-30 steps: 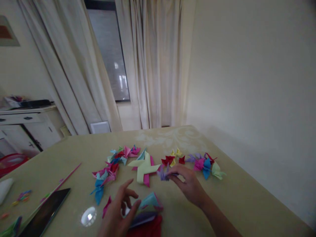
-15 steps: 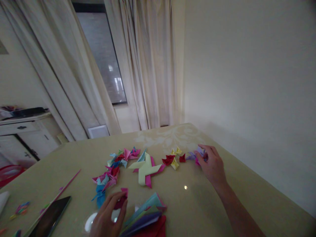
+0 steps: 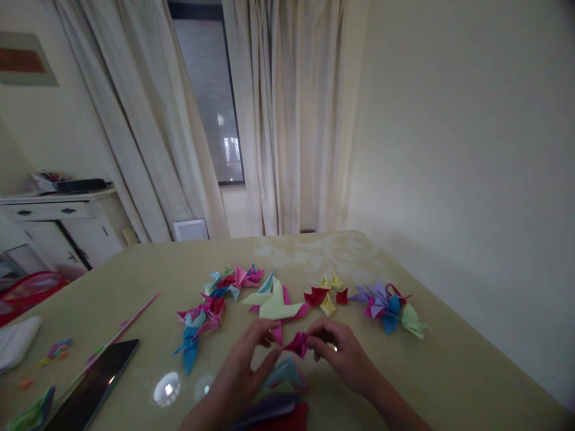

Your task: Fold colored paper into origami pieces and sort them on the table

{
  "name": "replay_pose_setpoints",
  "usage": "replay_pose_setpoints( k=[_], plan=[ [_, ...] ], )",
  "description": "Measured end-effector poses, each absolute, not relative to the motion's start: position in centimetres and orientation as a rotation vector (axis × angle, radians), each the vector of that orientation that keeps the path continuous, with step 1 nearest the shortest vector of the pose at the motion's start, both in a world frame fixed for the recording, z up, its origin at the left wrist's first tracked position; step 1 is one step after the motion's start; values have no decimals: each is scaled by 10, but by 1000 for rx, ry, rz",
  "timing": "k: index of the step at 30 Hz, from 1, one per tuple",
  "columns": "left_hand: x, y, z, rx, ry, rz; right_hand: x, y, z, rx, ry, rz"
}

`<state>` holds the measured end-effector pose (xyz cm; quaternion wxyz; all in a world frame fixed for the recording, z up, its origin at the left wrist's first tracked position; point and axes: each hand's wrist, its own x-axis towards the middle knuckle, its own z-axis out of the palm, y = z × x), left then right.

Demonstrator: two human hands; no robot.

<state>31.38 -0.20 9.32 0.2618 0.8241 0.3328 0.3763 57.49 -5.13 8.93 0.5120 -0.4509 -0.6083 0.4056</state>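
Note:
Between my two hands is a small magenta origami piece (image 3: 297, 345), held above the table. My right hand (image 3: 344, 353) pinches its right end with thumb and fingers. My left hand (image 3: 242, 374) has thumb and forefinger at its left tip, slightly blurred. Beneath my hands lies a stack of coloured paper sheets (image 3: 287, 404), partly hidden by the left hand. Just beyond sits a pale green and pink paper pinwheel shape (image 3: 275, 304).
A curve of folded paper cranes (image 3: 209, 311) lies left, with small red and yellow pieces (image 3: 317, 296) and another crane cluster (image 3: 384, 305) right. At left are a dark phone or tablet (image 3: 96, 383), a pink stick (image 3: 135, 320) and a shiny clear round object (image 3: 166, 389).
My right hand has left the crane cluster at the right and come to the middle, onto the magenta piece. My left hand has moved right and forward with that piece. The view has shifted slightly.

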Motion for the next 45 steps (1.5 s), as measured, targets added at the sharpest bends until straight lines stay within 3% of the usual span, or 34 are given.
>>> replay_pose_setpoints(
  k=[4, 7, 12, 17, 23, 27, 32, 38, 45],
  plan=[
    [246, 46, 83, 2191, 1635, 1123, 596, -36, 80, -1242, -1243, 677],
    [201, 65, 74, 2118, 2002, 796, 612, -20, 69, -1344, -1084, 538],
    [176, 68, 55, 2104, 1988, 501, 621, -8, 55, -1373, -979, 527],
    [174, 69, 54, 2142, 2015, 587, 610, -15, 60, -1365, -1032, 454],
    [182, 60, 93, 2039, 2207, 812, 579, -32, 76, -1365, -1184, 475],
    [223, 48, 107, 1888, 1687, 1231, 561, -44, 84, -1245, -1344, 589],
    [297, 23, 102, 1750, 993, 1088, 556, -51, 88, -1105, -1482, 751],
    [353, -3, 114, 1800, 828, 967, 559, -53, 88, -1023, -1506, 914],
    [333, 21, 107, 1866, 934, 923, 578, -48, 97, -1150, -1427, 614]
  ],
)
